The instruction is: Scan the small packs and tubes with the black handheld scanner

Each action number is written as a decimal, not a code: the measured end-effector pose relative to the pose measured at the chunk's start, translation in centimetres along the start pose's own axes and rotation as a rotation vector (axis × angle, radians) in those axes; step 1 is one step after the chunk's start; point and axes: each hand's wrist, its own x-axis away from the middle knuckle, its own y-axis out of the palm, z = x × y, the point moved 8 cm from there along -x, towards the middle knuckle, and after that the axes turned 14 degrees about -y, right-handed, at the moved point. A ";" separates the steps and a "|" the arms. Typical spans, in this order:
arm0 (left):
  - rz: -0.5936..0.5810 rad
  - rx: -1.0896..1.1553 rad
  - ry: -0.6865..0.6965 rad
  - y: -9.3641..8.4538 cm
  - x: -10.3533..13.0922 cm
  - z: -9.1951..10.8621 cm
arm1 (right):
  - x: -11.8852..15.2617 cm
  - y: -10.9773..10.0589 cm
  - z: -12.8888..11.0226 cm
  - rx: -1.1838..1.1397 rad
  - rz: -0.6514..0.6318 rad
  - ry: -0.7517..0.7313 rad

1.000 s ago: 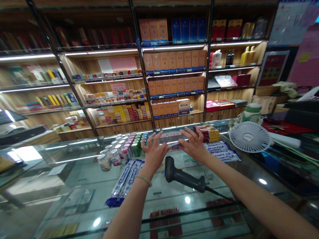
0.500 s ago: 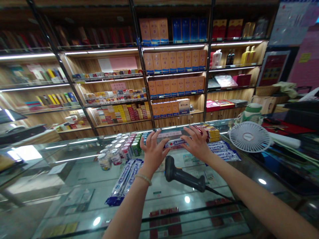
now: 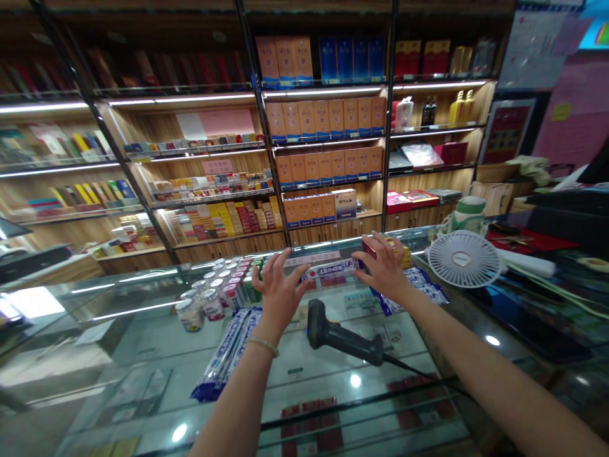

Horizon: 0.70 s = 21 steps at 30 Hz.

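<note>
A slim blue-and-white wrapped snack packet lies crosswise on the glass counter between my two hands. My left hand is at its left end, with fingers spread. Around its right end is my right hand, fingers apart too; whether the fingertips touch the wrapper is unclear. Nearer to me rests a black handheld barcode scanner, its cable running right. Long blue-and-white packets lie left of my left wrist, and similar packets lie beside my right forearm. Behind my right hand are yellow-and-red packs, partly hidden.
Rows of small jars and cans stand left of my left hand. A white round fan and a green-and-white flask are at the right. Across the counter, shelves hold orange boxes. The glass counter reflects lights.
My hands have moved slightly apart, showing more of the packet between them. The whole view has shifted a little, so things appear farther left. The scanner stays on the counter.
</note>
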 end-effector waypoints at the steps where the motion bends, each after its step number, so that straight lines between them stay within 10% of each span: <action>1: 0.004 -0.001 -0.002 0.0 0.0 -0.1 | 0.1 0.0 0.3 0.006 -0.002 0.002; 11: -0.021 0.000 -0.001 0.1 -0.4 0.7 | -0.1 -0.2 1.7 -0.059 -0.057 -0.018; 21: -0.167 -0.033 0.111 2.2 -2.9 8.1 | 0.1 -2.5 7.3 -0.056 -0.253 0.052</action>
